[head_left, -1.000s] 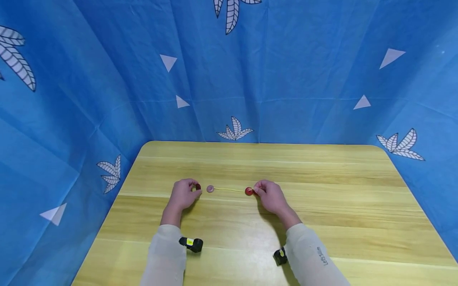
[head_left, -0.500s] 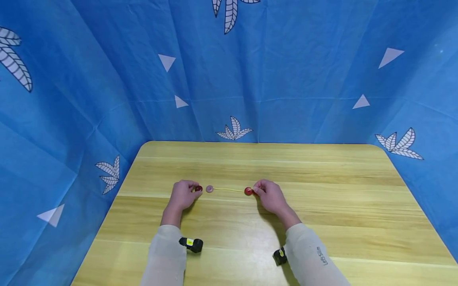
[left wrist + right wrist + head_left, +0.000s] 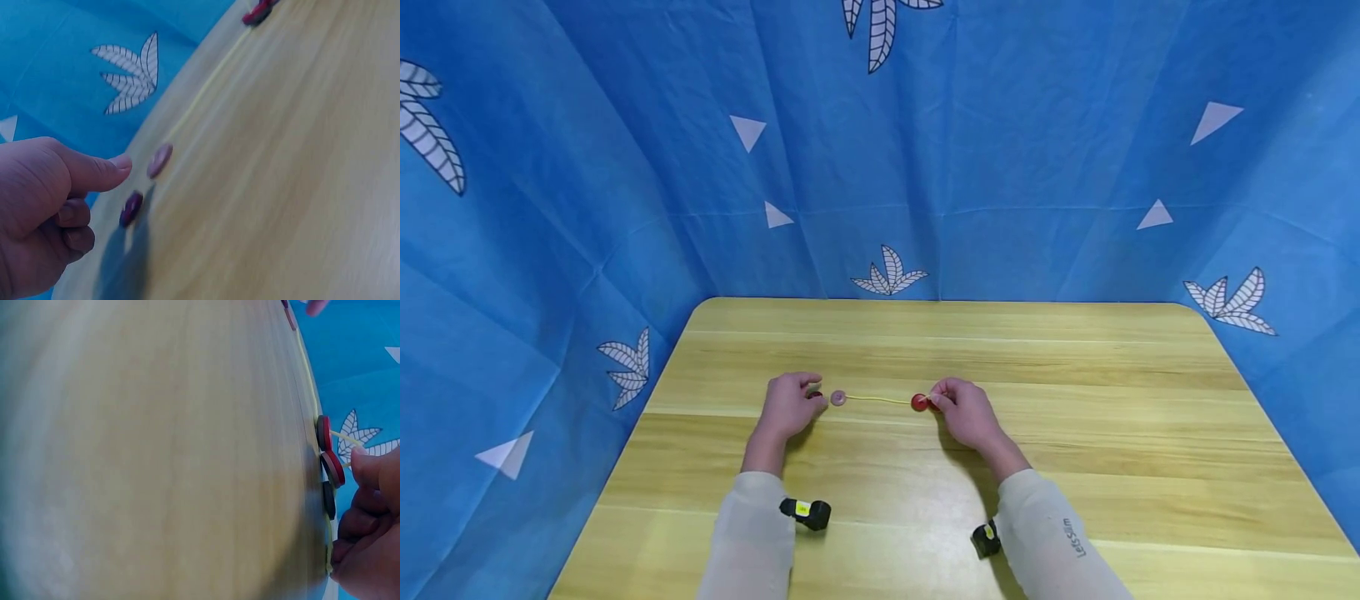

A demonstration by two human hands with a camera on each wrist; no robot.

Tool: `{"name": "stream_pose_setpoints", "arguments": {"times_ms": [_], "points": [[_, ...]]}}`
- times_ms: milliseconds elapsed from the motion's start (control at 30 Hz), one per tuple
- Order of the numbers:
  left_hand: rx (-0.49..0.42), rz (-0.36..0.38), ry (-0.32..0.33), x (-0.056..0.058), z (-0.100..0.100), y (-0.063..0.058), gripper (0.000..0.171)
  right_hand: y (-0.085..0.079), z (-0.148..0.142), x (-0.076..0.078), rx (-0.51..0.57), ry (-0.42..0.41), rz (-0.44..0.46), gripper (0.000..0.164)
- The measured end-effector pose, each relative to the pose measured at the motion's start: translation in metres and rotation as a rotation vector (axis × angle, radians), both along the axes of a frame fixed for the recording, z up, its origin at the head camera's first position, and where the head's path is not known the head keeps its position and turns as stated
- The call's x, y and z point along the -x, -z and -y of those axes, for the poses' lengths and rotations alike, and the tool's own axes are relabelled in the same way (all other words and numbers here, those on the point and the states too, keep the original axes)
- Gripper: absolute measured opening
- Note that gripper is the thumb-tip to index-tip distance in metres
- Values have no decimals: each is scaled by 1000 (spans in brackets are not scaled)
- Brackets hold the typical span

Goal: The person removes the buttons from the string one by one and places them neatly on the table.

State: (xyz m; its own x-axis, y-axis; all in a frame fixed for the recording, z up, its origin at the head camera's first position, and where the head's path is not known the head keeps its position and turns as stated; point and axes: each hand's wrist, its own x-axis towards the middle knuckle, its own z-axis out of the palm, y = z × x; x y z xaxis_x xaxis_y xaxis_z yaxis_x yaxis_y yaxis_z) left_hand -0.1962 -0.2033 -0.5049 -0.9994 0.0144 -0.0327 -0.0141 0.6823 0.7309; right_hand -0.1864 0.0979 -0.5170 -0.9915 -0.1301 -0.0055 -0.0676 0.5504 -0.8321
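Left hand (image 3: pixel 787 404) holds nothing, by a dark button (image 3: pixel 130 210); a pink button (image 3: pixel 838 397) lies just right, nearer this hand; the string (image 3: pixel 878 399) runs sideways to red buttons (image 3: pixel 917 403), where the right hand (image 3: pixel 966 411) pinches string.

Has a pale wooden tabletop (image 3: pixel 1037 350), faintly shining; shows leaf-printed blue cloth (image 3: pixel 1015 167) hanging behind and to both sides of it.

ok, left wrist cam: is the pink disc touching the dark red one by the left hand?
No, a visible gap separates the pink disc from the dark red disc.
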Motion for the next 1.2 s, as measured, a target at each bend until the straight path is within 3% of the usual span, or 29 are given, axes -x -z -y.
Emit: {"name": "stream_pose_setpoints", "arguments": {"times_ms": [133,333,733,1000,1200], "points": [[-59,-9,26,2,-16,-7,46,0,-1,0,-3,0,-1,11],[-100,-39,88,4,-37,-7,35,-1,-2,-1,25,-10,23,11],[-98,-41,162,9,-74,-4,31,0,-3,0,18,-10,25,13],[19,-62,232,13,-89,2,20,3,-3,2,31,-10,24,12],[129,-6,202,14,-97,3,17,2,-3,2,31,-6,26,12]]}}
